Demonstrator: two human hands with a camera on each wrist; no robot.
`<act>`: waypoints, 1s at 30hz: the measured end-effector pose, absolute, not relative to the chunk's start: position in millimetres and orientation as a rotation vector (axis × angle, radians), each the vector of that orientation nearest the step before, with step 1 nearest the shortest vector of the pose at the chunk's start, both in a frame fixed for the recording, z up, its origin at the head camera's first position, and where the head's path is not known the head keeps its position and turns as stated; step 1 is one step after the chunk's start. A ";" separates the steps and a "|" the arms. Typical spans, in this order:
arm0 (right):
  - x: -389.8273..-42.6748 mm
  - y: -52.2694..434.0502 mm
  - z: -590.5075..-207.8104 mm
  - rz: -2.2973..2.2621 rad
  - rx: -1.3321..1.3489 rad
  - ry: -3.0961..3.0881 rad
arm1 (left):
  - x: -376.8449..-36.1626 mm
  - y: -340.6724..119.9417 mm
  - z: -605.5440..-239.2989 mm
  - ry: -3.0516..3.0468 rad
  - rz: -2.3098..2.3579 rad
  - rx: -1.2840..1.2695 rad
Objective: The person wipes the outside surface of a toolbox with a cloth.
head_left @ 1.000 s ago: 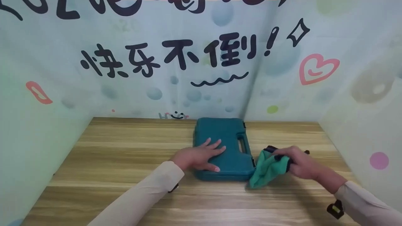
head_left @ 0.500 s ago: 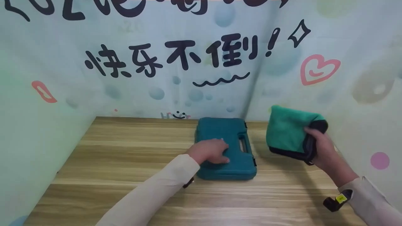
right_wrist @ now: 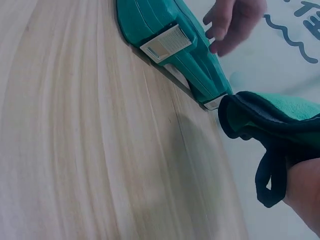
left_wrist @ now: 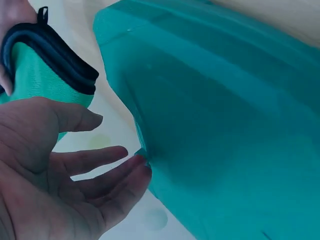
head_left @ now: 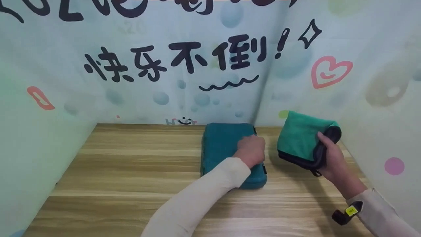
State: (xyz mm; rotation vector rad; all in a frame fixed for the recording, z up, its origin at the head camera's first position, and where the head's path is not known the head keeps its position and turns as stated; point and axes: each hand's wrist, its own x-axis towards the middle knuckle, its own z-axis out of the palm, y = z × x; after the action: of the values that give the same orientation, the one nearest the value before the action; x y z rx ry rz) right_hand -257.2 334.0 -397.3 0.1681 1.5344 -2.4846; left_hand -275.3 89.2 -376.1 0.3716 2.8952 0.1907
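Green cloth (head_left: 298,138): was gripped in right hand (head_left: 334,159), frame right. Teal case (head_left: 222,143): lay mid-frame, perhaps touched by left hand (head_left: 251,149), fingers loosely bent.

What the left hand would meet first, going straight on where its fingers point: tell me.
The teal case, likely at its handle side; the left hand points at its edge, though whether they already touch is unclear.

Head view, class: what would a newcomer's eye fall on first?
Bold black lettering across the backdrop. Next, the teal case lying on the wooden table, the left hand at its handle side. Right of it, the right hand grips a green cloth above the table.
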 end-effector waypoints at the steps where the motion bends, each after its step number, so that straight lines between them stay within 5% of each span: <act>1: -256.9 333.9 -397.6 -2.494 0.164 1.523 | -277.7 93.0 -376.5 2.897 0.193 0.351; 16: -250.7 332.5 -403.7 -2.646 0.049 1.346 | -294.7 144.8 -399.2 2.898 0.100 0.048; 30: -245.9 322.1 -403.4 -2.637 0.072 1.357 | -306.6 147.3 -407.9 2.895 0.122 -0.066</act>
State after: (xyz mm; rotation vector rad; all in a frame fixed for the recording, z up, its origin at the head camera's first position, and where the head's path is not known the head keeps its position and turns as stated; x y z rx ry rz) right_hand -245.9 322.1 -403.4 0.0722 1.3575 -2.6371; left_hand -306.6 147.3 -407.9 -0.0665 2.8947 0.1221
